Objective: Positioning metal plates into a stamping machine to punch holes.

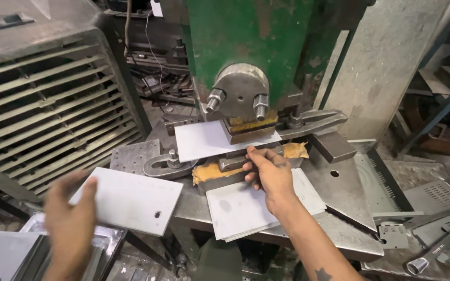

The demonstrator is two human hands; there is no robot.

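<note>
At a green-bodied metal punch press [246, 41] filling the upper centre of the frame, a worker's right hand [267, 171] steadies a flat grey rectangular sheet-metal blank [204, 139] lying under the round steel ram head [240, 93], fingers curled and pressing at the die block just below the blank's near edge, thumb tucked against it. The left hand [69, 208], blurred at lower left, grips the near corner of a second grey metal plate with a single punched hole [134, 200], held clear of the bed and tilted, fingers closed over its edge. The step in hand appears to be the swap between a punched piece and the one seated for its stroke; the next move would call for the fingers to be drawn clear of the die. A stack of unpunched grey sheets [246, 208] rests on the steel press table [350, 234] beneath the right wrist. A louvred grey cabinet [42, 104] fills the upper left.
</note>
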